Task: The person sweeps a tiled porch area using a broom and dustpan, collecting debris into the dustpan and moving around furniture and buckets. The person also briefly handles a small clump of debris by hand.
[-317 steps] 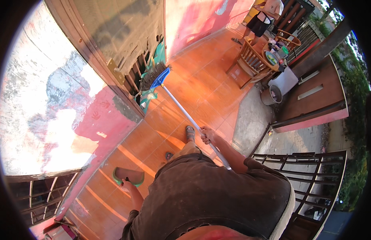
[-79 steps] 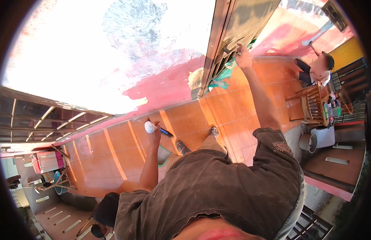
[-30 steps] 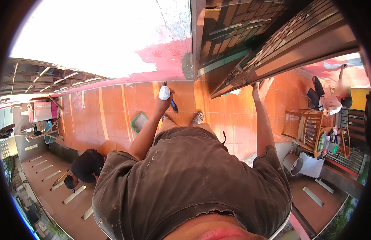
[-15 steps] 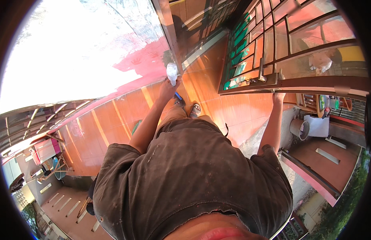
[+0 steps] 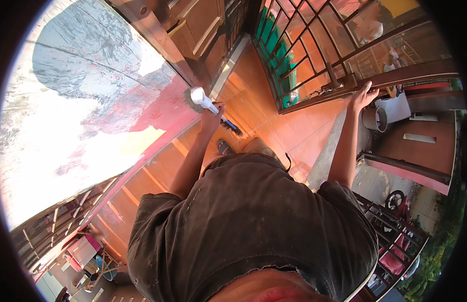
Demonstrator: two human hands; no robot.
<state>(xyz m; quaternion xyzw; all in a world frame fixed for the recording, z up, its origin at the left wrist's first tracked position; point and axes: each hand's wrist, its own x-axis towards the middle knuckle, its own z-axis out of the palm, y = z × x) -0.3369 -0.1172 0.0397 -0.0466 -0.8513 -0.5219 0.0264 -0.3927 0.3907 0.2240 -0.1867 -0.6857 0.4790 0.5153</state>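
My left hand point(image 5: 212, 116) is closed around a white tool point(image 5: 198, 95) with a rounded top that narrows toward my fingers. A blue piece with dark bristles point(image 5: 232, 127) continues in line below the hand, so it looks like a long-handled brush; I cannot tell whether it is all one piece. To the right, my right hand point(image 5: 363, 96) has its fingers apart and rests against the edge of a dark brown framed glass door point(image 5: 319, 99). That hand grips nothing.
A tall brown wooden door leaf point(image 5: 193, 30) stands ahead. Orange tiled floor point(image 5: 273, 121) runs under me, beside a sunlit wall with white, grey and pink patches point(image 5: 158, 105). Past the glass door are a bucket point(image 5: 374, 120) and a pale board point(image 5: 396, 108).
My body has turned right, and the doors have shifted left in view. My right hand, mostly hidden behind the door edge before, now shows with fingers spread. The brush's bristles have come into sight.
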